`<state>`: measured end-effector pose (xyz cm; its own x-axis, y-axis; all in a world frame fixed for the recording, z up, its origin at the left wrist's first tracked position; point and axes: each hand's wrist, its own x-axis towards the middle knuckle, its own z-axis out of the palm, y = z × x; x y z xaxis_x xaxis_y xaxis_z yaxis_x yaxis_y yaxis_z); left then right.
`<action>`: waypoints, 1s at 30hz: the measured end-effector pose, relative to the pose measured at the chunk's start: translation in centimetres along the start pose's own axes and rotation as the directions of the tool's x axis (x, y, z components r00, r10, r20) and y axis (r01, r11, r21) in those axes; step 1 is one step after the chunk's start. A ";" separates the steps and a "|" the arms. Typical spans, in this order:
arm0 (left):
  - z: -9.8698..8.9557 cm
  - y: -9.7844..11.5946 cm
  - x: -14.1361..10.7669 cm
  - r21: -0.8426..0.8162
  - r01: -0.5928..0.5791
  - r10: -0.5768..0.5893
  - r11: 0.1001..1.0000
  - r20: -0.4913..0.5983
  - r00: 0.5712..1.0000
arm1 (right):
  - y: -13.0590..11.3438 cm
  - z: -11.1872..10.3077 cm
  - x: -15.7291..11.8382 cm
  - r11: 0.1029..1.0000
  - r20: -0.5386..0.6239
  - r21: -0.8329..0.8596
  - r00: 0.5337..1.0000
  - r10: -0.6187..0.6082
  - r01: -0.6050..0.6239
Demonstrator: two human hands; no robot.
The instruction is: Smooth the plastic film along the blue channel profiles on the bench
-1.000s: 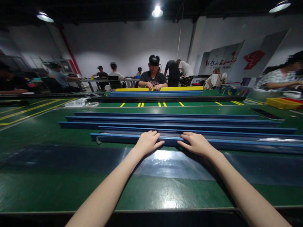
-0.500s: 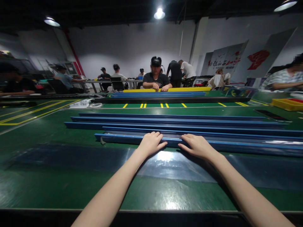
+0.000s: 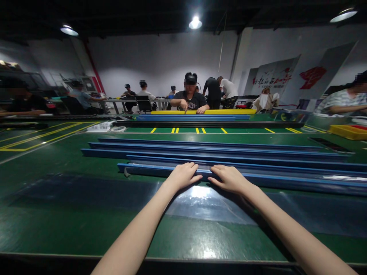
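A broad green table (image 3: 86, 229) with a smooth, glossy top fills the lower view, yellow lines marked on its left side and short yellow dashes across its middle. Behind it, on the right, large pale panels (image 3: 272, 78) bear red and dark characters, too small and slanted to read surely, beside a red fist-like shape.

On the near part of the table lies a wide strip of clear, shiny film (image 3: 100, 191), its long axis running left to right. Just beyond it is a long blue channel with upright side walls and a trough between them (image 3: 275, 181), apparently plastic. It also runs left to right, its left end showing and its right side passing out of view; its open side faces up. More blue channel lengths (image 3: 114, 153) lie behind, nearly parallel.

Farther back stretch a straight black bar (image 3: 209, 124) and a bright yellow strip (image 3: 229, 112), where a person in a dark shirt (image 3: 190, 100) works.

The left hand (image 3: 183, 175) and right hand (image 3: 229, 178) are near each other, both grasping the near channel's front wall: fingers over the rim, thumbs against the outer face.

A small grey scrap (image 3: 126, 172) sits at the channel's left end.
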<state>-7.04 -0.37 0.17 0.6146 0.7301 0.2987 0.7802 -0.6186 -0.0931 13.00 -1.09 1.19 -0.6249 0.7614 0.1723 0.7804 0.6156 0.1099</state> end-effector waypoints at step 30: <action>-1.6 -2.6 -2.1 0.002 0.047 -0.047 0.999 0.077 0.996 | -0.6 -1.3 0.9 0.995 0.030 0.100 0.999 -0.011 0.008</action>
<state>-10.60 -0.76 1.34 0.5846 0.7785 0.2284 0.8082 -0.5834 -0.0805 11.99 -1.06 2.50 -0.6337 0.7605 0.1414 0.7694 0.6387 0.0130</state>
